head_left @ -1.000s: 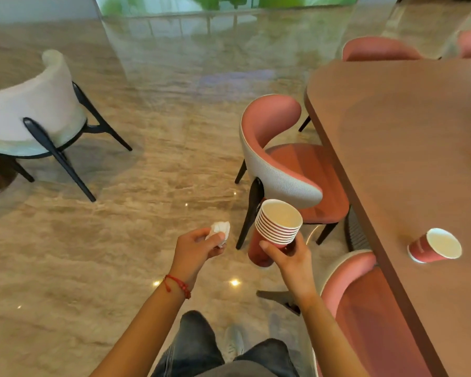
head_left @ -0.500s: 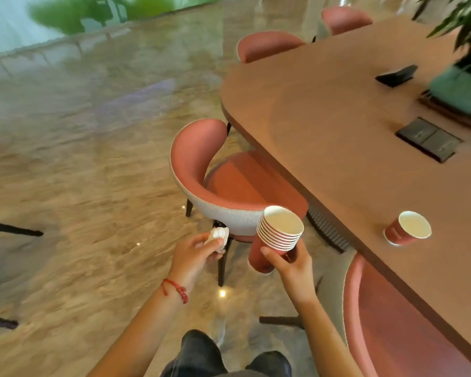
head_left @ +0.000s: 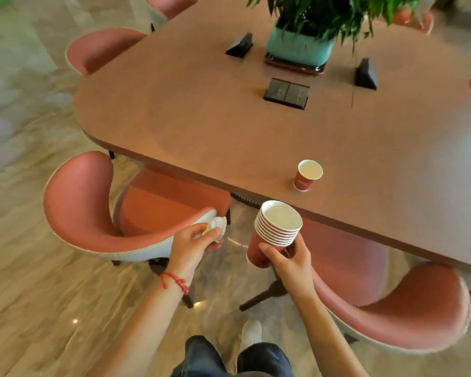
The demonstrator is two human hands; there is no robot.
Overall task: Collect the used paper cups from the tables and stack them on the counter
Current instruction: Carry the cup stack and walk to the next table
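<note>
View is swinging round to face the brown wooden table [head_left: 201, 126], bringing the lone red paper cup [head_left: 307, 175] nearer for pickup; right hand [head_left: 288, 263] is gripping the nested stack of red paper cups [head_left: 275, 232], left hand [head_left: 193, 244] pinching a crumpled white tissue [head_left: 217, 230].

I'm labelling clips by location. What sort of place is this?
Probably an office meeting area or lounge: a large brown table with built-in power sockets, matching pink chairs around it, a potted plant as centrepiece, and a polished stone floor.
</note>
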